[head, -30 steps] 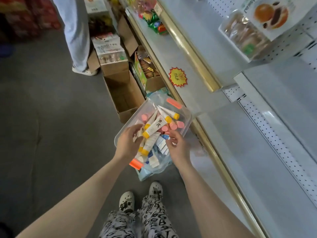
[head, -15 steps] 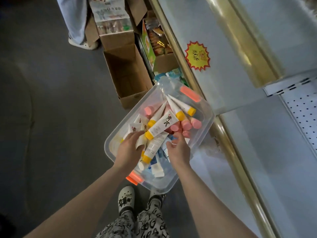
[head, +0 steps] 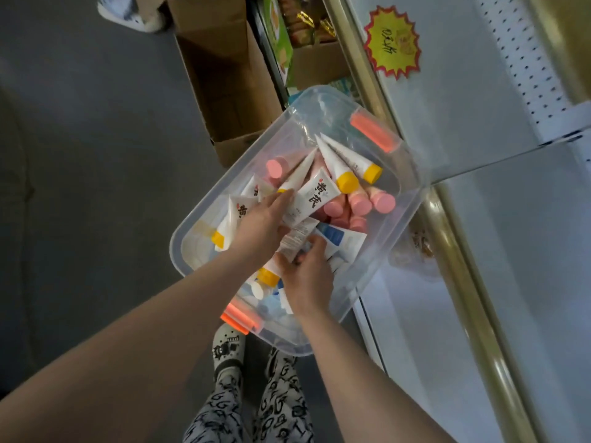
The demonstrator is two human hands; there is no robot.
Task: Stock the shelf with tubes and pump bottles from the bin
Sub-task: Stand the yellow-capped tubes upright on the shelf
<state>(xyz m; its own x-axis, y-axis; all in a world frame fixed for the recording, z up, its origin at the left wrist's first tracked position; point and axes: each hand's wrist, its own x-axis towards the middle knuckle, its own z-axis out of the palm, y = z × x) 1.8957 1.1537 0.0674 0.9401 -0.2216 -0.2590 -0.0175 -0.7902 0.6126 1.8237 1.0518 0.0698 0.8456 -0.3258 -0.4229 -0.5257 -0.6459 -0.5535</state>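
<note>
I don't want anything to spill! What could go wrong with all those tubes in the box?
The yellow-capped tubes lie crisscrossed in the clear bin, so the one the right hand pinches might drag neighbours out. The left hand covers several at once; some could slip. Strays may drop into the open cardboard box alongside.

"What kind of place was it?"

"A shop. A white metal shelf (head: 447, 123) with a perforated back panel (head: 511, 52) and a gold rail (head: 447, 238) carried a yellow starburst price sticker (head: 392, 43)."

"Anything else?"

"Open cardboard boxes (head: 224, 91) stood on the floor (head: 80, 155) beside it, one seemingly holding packaged snacks (head: 303, 20). A clear bin (head: 377, 266) held many matching tubes (head: 315, 196)."
</note>
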